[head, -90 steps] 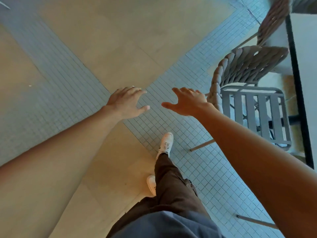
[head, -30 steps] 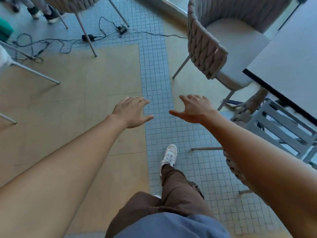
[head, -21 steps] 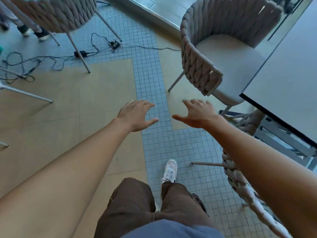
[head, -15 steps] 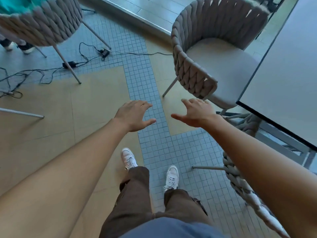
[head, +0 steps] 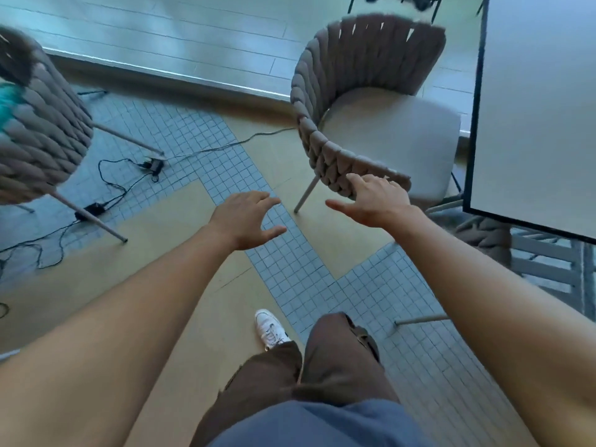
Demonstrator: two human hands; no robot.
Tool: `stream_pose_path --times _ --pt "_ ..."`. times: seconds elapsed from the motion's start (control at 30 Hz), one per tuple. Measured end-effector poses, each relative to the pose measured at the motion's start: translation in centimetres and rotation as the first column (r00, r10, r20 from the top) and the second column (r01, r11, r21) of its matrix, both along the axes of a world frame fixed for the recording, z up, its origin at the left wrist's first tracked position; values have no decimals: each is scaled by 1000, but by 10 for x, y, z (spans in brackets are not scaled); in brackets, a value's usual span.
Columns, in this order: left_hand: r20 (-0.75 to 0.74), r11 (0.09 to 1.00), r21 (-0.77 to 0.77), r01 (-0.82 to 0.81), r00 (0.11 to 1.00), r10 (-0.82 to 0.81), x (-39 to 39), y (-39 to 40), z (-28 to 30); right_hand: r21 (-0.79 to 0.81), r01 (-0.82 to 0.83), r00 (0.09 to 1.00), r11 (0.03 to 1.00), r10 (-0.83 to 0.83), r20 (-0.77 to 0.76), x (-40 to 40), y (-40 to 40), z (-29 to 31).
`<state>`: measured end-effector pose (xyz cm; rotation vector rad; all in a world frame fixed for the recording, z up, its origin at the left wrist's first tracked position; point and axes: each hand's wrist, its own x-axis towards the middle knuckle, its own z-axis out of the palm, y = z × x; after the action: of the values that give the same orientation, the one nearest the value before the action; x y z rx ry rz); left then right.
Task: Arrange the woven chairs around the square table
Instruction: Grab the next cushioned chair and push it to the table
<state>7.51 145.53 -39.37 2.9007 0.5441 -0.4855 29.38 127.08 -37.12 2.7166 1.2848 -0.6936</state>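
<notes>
— Reaching forward with both arms: right hand spread, fingertips at the braided rim of the woven chair, not closed on it.
— Left hand?
— Spread too, empty, over the tiled floor strip, apart from the right.
— Chair's place?
— Tucked against the square table edge, seat facing it. Second woven chair far left, well apart — cables beneath.
</notes>
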Motion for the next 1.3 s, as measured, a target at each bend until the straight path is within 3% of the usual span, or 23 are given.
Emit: stream_pose_path --times 0.37,0.8,1.1,1.3 --pt "7 977 -11 213 977 -212 92 79 -16 114 190 982 975 -191 1 38 51 -32" --pt "-15 912 -50 407 913 -408 238 147 -59 29 298 953 954 -296 -60 99 120 -101" --pt "-69 795 -36 605 793 -606 293 188 -84 -48 388 916 920 -391 -93 103 153 -119" --pt "-123 631 -29 775 623 -772 330 224 -97 -98 555 817 826 -563 -125 99 177 -126"
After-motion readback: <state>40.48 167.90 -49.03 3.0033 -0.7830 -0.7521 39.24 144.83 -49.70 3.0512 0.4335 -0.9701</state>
